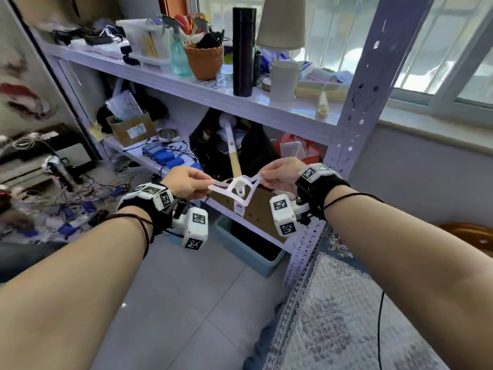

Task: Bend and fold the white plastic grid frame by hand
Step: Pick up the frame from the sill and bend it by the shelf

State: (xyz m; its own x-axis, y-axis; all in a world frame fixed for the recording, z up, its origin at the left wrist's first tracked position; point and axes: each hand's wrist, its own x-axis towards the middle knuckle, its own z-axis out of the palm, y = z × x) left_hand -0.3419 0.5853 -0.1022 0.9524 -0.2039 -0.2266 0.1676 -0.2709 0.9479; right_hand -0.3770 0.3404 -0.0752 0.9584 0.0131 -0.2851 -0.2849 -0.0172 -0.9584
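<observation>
Reaching forward from the bottom corners, two bare forearms, each wrist strapped in black with white marker cubes. Nearest on the right, a patterned quilt [346,303]; on the left, grey floor tiles [186,303]. Further out, held up in the air between both hands, the white plastic grid frame [234,186], in front of the lower shelf and clear of any surface. Pinched at its left end by the left hand [184,181], thumb and fingers curled round the thin white strip. Pinched at its right end by the right hand [282,170], fingertips closed on the corner. Stretched and twisted between the two grips, diamond-shaped openings showing, one pointed corner hanging downward. Below it on the floor, a blue bin [248,249] tucked under the metal shelving unit [357,108]. Behind the frame on the lower shelf, a wooden-handled tool [234,156] leaning upright among dark bags. Higher and farther, on the upper shelf, a tall black cylinder [244,49], an orange pot [205,61], a pale green spray bottle [180,54] and a lamp with a cream shade [282,21]. Beyond, to the right, a bright window [440,44].
</observation>
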